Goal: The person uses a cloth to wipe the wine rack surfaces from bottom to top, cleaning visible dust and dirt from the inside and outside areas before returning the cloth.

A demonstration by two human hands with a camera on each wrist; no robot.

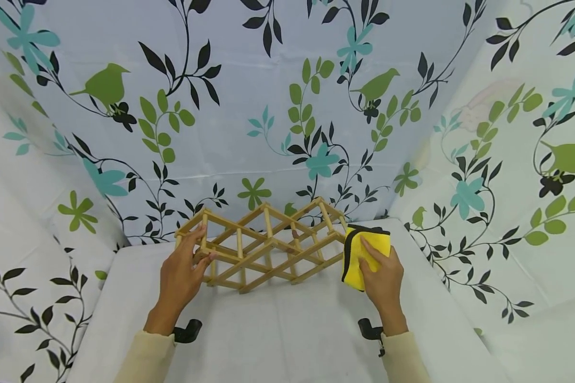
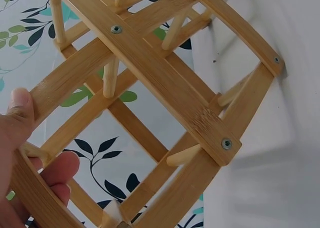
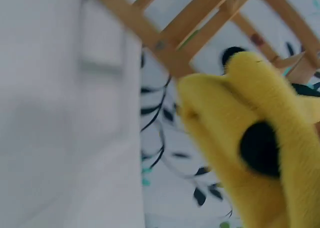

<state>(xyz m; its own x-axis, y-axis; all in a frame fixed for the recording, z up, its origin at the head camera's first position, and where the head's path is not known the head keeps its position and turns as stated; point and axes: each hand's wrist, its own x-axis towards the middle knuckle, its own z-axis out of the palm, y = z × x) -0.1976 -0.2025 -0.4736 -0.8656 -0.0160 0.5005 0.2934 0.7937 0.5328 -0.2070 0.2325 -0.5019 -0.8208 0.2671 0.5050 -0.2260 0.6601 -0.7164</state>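
A bamboo folding lattice rack (image 1: 270, 243) of crossed slats and round dowels stands stretched out at the back of the white table. My left hand (image 1: 179, 276) grips its left end; in the left wrist view the thumb (image 2: 20, 107) lies on a curved slat and the fingertips curl beneath. Screw heads show at the crossings of the slats. At the other end, my right hand (image 1: 383, 274) holds a folded yellow cloth (image 1: 353, 260) with black edging against the rack. In the right wrist view the cloth (image 3: 215, 107) covers that rack end and hides the right fingers.
The white table (image 1: 278, 340) runs out in front of the rack. Close behind it and along both sides hangs a white sheet (image 1: 239, 133) printed with leaves, birds and flowers. A black wrist mount (image 1: 188, 331) sticks out beside the left wrist, another (image 1: 370, 329) beside the right.
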